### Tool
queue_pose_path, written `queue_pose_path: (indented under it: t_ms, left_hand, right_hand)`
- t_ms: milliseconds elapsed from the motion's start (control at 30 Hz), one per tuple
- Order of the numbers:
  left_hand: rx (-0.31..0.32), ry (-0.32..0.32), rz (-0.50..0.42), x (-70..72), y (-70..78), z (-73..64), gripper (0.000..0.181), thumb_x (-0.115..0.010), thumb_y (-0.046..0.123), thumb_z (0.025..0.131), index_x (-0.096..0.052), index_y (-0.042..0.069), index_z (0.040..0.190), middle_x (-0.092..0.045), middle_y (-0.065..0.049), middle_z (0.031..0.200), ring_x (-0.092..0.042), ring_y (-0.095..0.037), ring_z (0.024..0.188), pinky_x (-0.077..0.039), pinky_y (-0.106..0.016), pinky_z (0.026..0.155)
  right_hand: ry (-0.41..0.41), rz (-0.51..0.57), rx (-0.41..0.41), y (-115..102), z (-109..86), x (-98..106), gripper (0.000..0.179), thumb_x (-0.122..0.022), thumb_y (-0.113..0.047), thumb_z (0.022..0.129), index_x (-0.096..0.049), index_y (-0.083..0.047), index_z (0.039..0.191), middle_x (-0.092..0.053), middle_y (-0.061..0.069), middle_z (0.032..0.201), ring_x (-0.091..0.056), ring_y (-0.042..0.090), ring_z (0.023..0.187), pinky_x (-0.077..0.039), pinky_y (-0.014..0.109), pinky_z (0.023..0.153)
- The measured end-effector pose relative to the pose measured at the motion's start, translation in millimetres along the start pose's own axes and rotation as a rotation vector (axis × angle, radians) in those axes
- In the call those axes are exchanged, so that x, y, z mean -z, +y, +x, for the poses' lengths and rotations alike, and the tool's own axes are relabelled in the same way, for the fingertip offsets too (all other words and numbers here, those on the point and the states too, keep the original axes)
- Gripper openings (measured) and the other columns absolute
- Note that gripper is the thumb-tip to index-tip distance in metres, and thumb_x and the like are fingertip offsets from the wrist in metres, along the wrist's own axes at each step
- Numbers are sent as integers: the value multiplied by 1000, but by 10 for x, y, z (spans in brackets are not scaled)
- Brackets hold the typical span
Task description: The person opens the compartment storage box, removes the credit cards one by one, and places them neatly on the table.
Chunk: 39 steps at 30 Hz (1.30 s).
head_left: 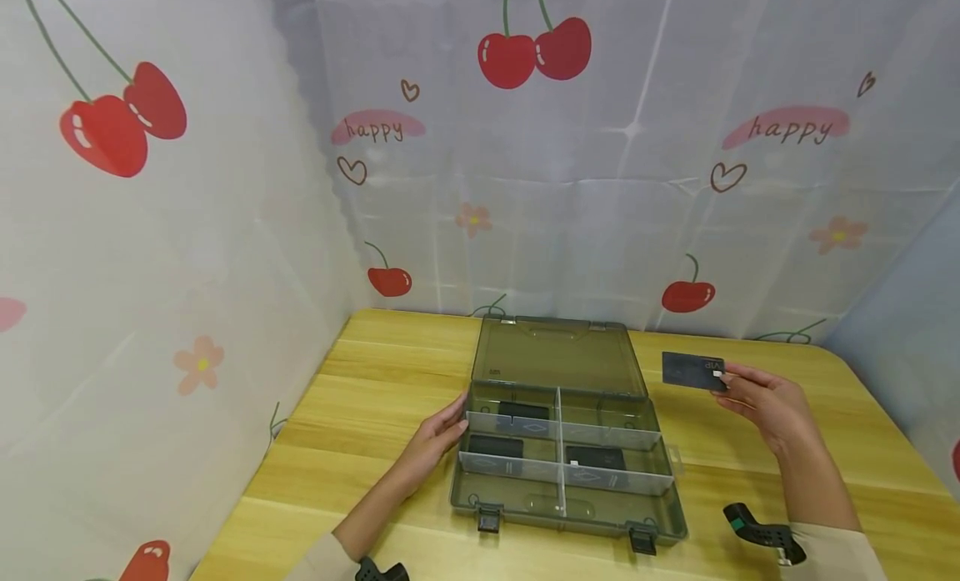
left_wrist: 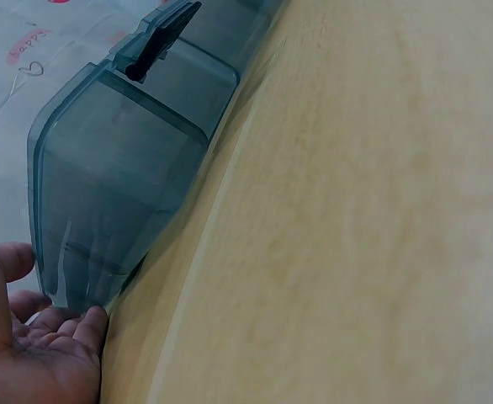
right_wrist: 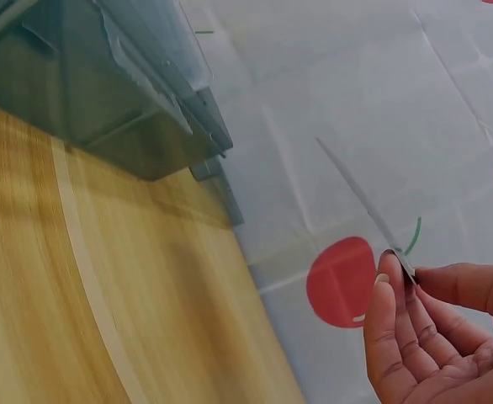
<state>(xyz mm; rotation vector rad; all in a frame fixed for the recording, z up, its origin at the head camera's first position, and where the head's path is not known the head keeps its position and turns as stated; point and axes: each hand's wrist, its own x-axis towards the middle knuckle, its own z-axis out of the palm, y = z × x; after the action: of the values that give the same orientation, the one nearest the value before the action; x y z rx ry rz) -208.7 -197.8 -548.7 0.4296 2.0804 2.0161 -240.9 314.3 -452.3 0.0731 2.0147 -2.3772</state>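
Note:
My right hand point(head_left: 768, 402) pinches a dark card point(head_left: 688, 371) marked "VIP" by its right end, raised to the right of the box. In the right wrist view the card point(right_wrist: 360, 189) shows edge-on between thumb and fingers. A translucent green compartment box point(head_left: 517, 523) lies on the table with its lid point(head_left: 558, 356) swung open to the back. My left hand point(head_left: 431, 443) holds the box's left side. In the left wrist view its thumb touches the wall and the curled fingers are at the lower corner. Dark cards lie in the back left, middle left and middle right compartments.
The box stands on a wood-grain table point(head_left: 375, 373), with clear dividers point(head_left: 611, 435) between its compartments. Two dark latches point(head_left: 489, 518) hang at its front edge. Cherry-printed sheets point(head_left: 555, 231) rise behind and beside the table. Black wrist mounts point(head_left: 765, 535) sit on both arms.

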Motion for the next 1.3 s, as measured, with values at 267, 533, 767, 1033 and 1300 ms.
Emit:
queue_pose_path:
  t_ms: [267,533,767,1033,1300]
  left_hand:
    - [0,7,-10,-10,0,-13,61,-52,24,108,-27,9,161,-20,-7,167,-21,-27,152,-28,-44,120]
    - [-1,8,-18,-10,-19,-1,61,-53,24,108,-27,8,161,-20,-7,167,-22,-27,152,-28,-42,120]
    - [-6,5,-15,2,-27,1,61,-52,24,108,-27,8,161,-20,-8,167,-22,-27,152,-28,-42,119]
    - [-9,3,-12,2,-26,3,61,-53,25,108,-26,8,161,-21,-7,167,-23,-27,152,-29,-42,119]
    - [-14,3,-14,-1,-13,10,61,-52,23,108,-26,7,161,-21,-8,167,-23,-26,152,-29,-42,119]
  right_hand:
    - [-12,25,-15,76,18,161,28,-60,-2,101,-79,-22,101,-69,-11,97,-73,13,81,-62,26,74]
    - [7,20,-37,125,40,273,25,-63,-4,99,-81,-21,98,-71,-10,94,-74,15,79,-62,27,73]
    - [22,-18,-62,190,50,348,26,-62,-6,101,-79,-24,95,-71,-11,92,-74,13,79,-62,26,72]
    - [50,-47,-97,276,66,436,28,-62,-7,101,-79,-27,92,-71,-12,90,-74,13,77,-62,26,72]
    - [69,-47,-155,356,89,495,31,-62,-6,101,-80,-28,87,-71,-10,86,-74,14,75,-62,27,71]
